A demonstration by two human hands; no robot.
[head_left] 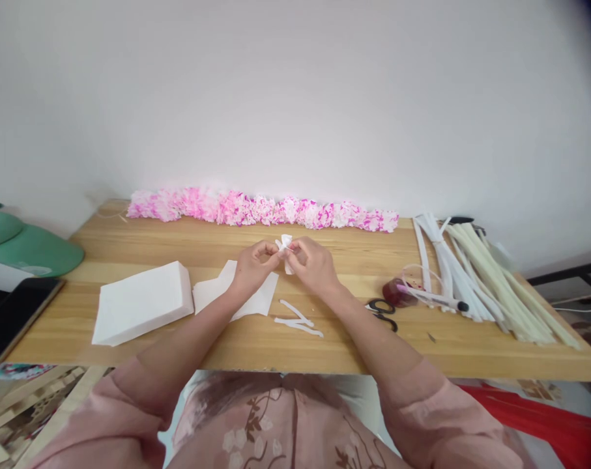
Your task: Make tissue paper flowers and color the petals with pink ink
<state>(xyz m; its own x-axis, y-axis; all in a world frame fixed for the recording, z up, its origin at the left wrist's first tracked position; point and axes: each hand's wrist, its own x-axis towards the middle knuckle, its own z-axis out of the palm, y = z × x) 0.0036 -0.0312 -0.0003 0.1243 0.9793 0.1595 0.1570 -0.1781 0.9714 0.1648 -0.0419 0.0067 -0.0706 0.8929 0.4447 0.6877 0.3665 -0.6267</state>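
My left hand and my right hand meet over the middle of the table, both closed. Between their fingertips is a gathered piece of white tissue paper, pinched at its middle with its ends fanning out. A thin white strip seems to cross it at the pinch, partly hidden by my fingers. Loose white tissue sheets lie under my left wrist. Left of them sits a thick stack of white tissue paper. Several narrow white strips rest on the wood between my forearms.
Pink and white paper flowers line the table's back edge. Black-handled scissors, a dark red jar, a marker-like pen, and white and cream strip bundles lie right. A phone and green visor are left.
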